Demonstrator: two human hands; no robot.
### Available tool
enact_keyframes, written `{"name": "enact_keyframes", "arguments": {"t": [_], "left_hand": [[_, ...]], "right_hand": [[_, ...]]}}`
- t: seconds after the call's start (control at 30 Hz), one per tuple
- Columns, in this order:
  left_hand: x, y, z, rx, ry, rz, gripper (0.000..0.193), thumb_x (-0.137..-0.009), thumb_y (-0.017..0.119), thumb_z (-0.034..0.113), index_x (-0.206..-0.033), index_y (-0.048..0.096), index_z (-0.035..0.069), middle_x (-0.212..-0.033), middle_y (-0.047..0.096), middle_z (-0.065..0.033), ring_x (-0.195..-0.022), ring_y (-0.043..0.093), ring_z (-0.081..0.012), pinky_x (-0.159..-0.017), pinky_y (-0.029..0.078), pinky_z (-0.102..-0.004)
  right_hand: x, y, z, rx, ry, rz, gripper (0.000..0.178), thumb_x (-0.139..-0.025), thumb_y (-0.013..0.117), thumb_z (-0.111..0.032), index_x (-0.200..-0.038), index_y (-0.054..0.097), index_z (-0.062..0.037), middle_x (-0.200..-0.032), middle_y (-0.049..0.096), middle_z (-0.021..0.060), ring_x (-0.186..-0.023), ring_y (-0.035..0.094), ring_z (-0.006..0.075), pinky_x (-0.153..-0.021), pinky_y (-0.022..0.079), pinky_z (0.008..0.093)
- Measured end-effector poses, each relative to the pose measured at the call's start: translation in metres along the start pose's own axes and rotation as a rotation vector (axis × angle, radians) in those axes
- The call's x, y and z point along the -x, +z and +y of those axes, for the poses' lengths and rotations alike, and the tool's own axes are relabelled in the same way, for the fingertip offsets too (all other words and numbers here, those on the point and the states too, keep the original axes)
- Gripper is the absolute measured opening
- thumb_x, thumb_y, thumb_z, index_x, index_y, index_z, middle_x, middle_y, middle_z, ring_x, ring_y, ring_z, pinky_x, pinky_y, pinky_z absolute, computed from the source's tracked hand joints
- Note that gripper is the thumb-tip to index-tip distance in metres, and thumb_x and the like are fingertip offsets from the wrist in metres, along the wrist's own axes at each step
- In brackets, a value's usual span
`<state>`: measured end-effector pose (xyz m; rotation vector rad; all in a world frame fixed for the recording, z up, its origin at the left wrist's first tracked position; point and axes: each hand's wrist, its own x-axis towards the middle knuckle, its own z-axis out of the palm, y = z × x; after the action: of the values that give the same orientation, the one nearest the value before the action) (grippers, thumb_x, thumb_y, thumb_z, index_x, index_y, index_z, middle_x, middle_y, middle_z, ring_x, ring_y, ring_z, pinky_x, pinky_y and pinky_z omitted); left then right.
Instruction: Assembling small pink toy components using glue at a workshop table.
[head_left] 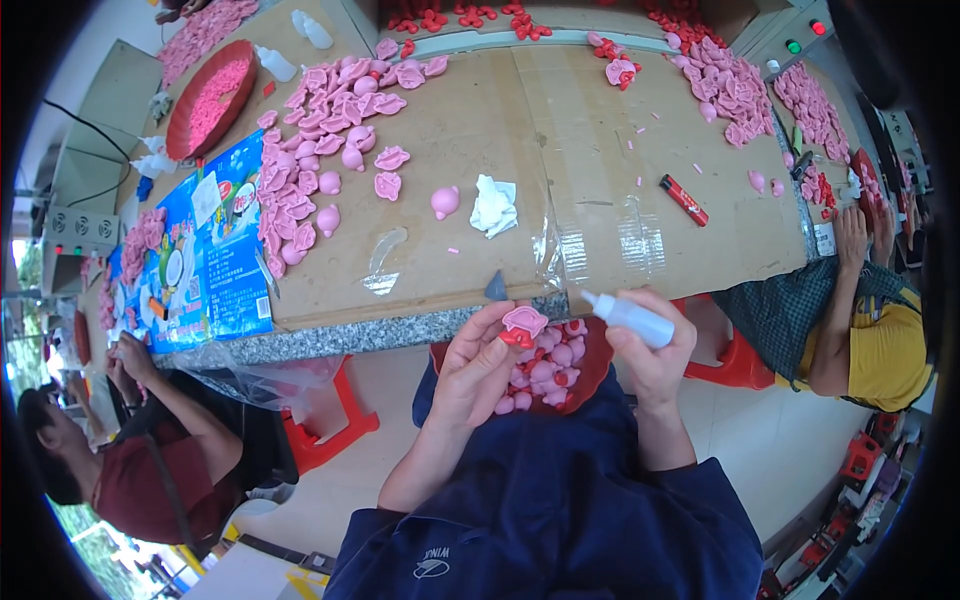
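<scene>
Pink/red piece (522,325) pinched in L hand (462,368), nr bench (470,130) edge, over red bowl (598,365) w/ pink parts (543,373). R hand (657,350) grips white bottle (640,321), nozzle (587,296) pointing L, apart from piece. Tissue (494,207) & red tube (684,200) on bench.

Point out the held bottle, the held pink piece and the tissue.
Held bottle (642,323), head view: on its body.
Held pink piece (525,319), head view: on its face.
Tissue (494,208), head view: crumpled middle.
</scene>
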<state>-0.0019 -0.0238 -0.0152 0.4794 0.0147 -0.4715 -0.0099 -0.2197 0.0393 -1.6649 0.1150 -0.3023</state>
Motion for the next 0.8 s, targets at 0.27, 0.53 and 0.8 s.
{"name": "enact_keyframes", "arguments": {"t": [0.27,0.53,0.8], "left_hand": [[0.009,-0.003,0.002,-0.036,-0.026,0.062,0.045,-0.09,0.049,0.013,-0.131,0.036,0.001,-0.12,0.051,-0.013,-0.109,0.051,-0.0235,-0.092,0.042,-0.0361],[0.012,-0.011,0.009,0.043,0.004,0.092,0.043,-0.09,0.051,0.017,-0.129,0.039,0.001,-0.118,0.052,-0.0126,-0.105,0.053,-0.0235,-0.089,0.043,-0.0368],[0.018,-0.016,0.024,0.015,0.096,0.067,0.043,-0.092,0.048,0.018,-0.129,0.038,-0.001,-0.115,0.053,-0.0121,-0.104,0.052,-0.0218,-0.088,0.042,-0.034]], "right_hand": [[-0.05,0.012,0.04,-0.065,0.039,0.009,0.027,-0.079,0.061,0.001,-0.104,0.052,-0.0001,-0.103,0.06,0.0077,-0.096,0.054,0.0119,-0.085,0.041,0.0251],[-0.045,0.019,0.035,0.242,-0.164,0.243,0.045,-0.071,0.069,0.0,-0.11,0.048,-0.0015,-0.118,0.052,0.0115,-0.104,0.051,0.0191,-0.092,0.038,0.0297],[-0.058,0.104,0.006,0.533,-0.569,-0.051,0.01,-0.075,0.064,-0.004,-0.08,0.056,-0.0019,-0.072,0.058,0.0094,-0.064,0.059,0.0205,-0.056,0.048,0.0316]]}}
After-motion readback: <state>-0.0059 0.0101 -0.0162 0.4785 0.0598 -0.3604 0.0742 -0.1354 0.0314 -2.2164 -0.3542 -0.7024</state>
